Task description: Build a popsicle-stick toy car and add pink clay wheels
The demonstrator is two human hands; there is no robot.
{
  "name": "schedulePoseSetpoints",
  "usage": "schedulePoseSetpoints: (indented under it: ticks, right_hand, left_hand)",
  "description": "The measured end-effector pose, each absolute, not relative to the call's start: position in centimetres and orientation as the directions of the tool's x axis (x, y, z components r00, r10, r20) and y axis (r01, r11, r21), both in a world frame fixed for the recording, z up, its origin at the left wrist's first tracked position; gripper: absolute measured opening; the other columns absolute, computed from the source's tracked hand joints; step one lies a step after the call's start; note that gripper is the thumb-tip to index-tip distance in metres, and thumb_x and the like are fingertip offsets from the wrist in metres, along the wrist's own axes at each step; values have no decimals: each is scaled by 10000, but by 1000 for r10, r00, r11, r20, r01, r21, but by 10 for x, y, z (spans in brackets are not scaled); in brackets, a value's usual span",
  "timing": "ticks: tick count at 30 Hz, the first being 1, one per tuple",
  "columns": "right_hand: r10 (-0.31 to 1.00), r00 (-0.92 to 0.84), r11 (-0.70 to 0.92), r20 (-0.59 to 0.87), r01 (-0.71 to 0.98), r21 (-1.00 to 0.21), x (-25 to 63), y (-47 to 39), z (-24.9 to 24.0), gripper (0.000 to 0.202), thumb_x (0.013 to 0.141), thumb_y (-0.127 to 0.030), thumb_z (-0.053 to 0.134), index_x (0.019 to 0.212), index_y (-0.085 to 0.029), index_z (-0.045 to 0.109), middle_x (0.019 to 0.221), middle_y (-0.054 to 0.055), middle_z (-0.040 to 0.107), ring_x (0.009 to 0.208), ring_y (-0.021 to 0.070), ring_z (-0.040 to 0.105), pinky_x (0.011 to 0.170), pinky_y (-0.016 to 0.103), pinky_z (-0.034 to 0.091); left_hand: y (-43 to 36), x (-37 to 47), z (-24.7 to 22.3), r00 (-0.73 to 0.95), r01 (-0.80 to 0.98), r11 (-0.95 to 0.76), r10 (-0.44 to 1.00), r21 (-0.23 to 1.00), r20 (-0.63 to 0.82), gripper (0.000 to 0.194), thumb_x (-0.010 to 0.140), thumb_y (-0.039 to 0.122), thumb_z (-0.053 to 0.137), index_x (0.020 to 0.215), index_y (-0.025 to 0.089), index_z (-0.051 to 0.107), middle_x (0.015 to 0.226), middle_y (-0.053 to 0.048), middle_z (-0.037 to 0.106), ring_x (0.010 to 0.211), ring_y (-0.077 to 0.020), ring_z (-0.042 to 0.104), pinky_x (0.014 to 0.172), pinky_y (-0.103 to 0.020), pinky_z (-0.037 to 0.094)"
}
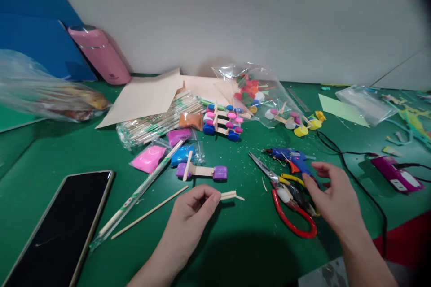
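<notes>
Between the thumb and fingers of my left hand (193,213) are short pieces of thin wooden stick (229,195), their ends pointing right. My right hand (336,197) is at the handle of a blue glue gun (291,156), thumb and fingers apart; whether it touches the handle is hard to tell. The glue gun lies on the table with its nozzle to the left. Red-handled scissors (294,217) and yellow-handled pliers (298,190) lie just below it. Behind my left hand sits a small piece of wooden strips with purple clay ends (220,173).
A long stick (150,212), a wrapped chopstick (138,193) and a phone (63,228) lie left. Behind are clay packets (148,157), finished clay-and-stick pieces (222,121), a bag of coloured parts (256,94) and a pink bottle (101,56). A black cord (357,175) runs right near a purple power block (393,172).
</notes>
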State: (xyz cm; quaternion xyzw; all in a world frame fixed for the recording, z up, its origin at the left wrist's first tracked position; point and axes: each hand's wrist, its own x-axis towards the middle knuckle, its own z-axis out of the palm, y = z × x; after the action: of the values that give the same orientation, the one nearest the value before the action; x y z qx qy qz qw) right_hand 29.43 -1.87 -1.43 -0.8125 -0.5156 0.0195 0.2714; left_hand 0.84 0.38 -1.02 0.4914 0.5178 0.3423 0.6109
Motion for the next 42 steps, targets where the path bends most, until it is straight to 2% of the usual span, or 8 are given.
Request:
schedulePoseSetpoints:
  ticks: [7, 13, 18, 22, 28, 31, 35, 42]
  right_hand:
    - [887, 461, -425, 3, 820, -384, 310, -12, -28, 454, 686, -413, 501, 1049, -141, 484, 912, 93, 594, 566, 164, 536, 551, 294, 428]
    - [883, 464, -452, -63, 809, -377, 319, -4, -21, 376, 696, -441, 503, 946, -168, 573, 528, -14, 519, 454, 170, 474, 472, 282, 382]
    - [896, 390, -375, -212, 409, -832, 311, -18, 1, 366, 670, -430, 612, 949, -218, 508, 710, -8, 580, 601, 161, 540, 524, 242, 425]
    - [940, 124, -337, -319, 171, -926, 297, -31, 19, 249, 762, -434, 545, 829, -195, 523, 548, -21, 521, 500, 119, 469, 460, 207, 388]
    - [976, -52, -161, -211, 481, -862, 279, -47, 28, 247, 823, -405, 471, 701, -202, 543, 593, 0, 555, 540, 128, 501, 495, 210, 436]
    - [984, 21, -159, -177, 556, -816, 265, -55, 33, 281, 806, -421, 488, 624, -212, 531, 558, -6, 534, 519, 128, 507, 474, 200, 453]
    - [995, 82, -96, -55, 659, -746, 257, -61, 37, 294, 776, -429, 526, 565, -224, 513, 551, -19, 528, 501, 111, 501, 444, 166, 442]
    - [994, -113, 95, 6, 805, -586, 269, -62, 30, 204, 813, -337, 497, 640, -229, 508, 510, -43, 528, 436, 94, 516, 385, 150, 406]
  left_hand:
    - [5, 10, -10, 253, 129, 255, 926, 958, -280, 241, 789, 323, 520, 602, 171, 537, 558, 56, 428, 552, -94, 365, 519, -196, 275]
    - [6, 10, -9, 259, 160, 225, 930, 961, -261, 227, 799, 297, 504, 617, 169, 550, 561, 52, 428, 542, -91, 370, 504, -196, 281]
    - [4, 9, -10, 283, 244, 115, 941, 963, -184, 196, 808, 270, 494, 659, 172, 572, 605, 35, 475, 550, -94, 414, 501, -195, 318]
    - [2, 10, -7, 278, 343, -78, 960, 936, -21, 183, 816, 225, 484, 678, 173, 591, 592, 27, 485, 536, -97, 451, 499, -192, 357]
    - [-1, 8, -9, 298, 450, -437, 895, 779, 331, 110, 797, 108, 498, 791, 173, 586, 655, 0, 555, 605, -118, 496, 557, -213, 400]
    - [-3, 6, -11, 326, 452, -546, 837, 706, 439, 142, 785, 65, 492, 851, 171, 558, 684, -13, 568, 622, -136, 474, 584, -258, 392]
    - [-5, 7, -11, 337, 447, -590, 808, 672, 484, 174, 767, 30, 497, 869, 162, 549, 678, -21, 551, 623, -148, 450, 586, -292, 368]
    - [-4, 7, -12, 336, 444, -594, 804, 671, 491, 189, 761, 19, 503, 881, 158, 546, 694, -27, 552, 636, -153, 458, 606, -312, 366]
